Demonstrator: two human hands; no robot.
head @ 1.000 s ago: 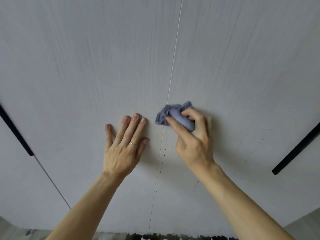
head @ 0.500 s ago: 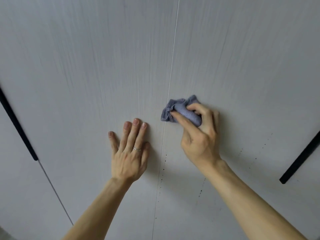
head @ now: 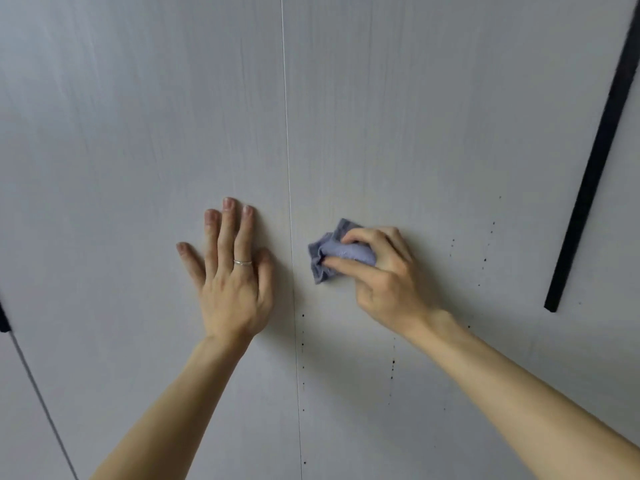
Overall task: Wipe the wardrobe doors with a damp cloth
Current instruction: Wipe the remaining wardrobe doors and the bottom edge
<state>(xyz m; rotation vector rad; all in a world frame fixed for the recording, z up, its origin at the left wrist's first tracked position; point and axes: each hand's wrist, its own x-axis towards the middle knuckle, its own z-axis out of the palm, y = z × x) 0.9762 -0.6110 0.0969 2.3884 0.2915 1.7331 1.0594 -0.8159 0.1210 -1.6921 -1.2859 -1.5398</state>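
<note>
Two pale grey wardrobe doors fill the view, the left door (head: 138, 150) and the right door (head: 433, 133), meeting at a thin vertical seam (head: 289, 188). My left hand (head: 232, 271) lies flat on the left door with straight fingers, a ring on one finger. My right hand (head: 381, 275) grips a bunched blue-grey cloth (head: 332, 252) and presses it against the right door, just right of the seam. Small dark specks (head: 392, 367) dot the right door below and to the right of the cloth.
A long black bar handle (head: 595, 161) runs up the right door's far side. Another black handle's end (head: 4, 320) shows at the left edge, with a further door seam (head: 38, 396) below it.
The view has shifted so the handles sit differently. My right hand with the cloth has moved a little rightward and down from the seam. My left hand stays flat on the left door.
</note>
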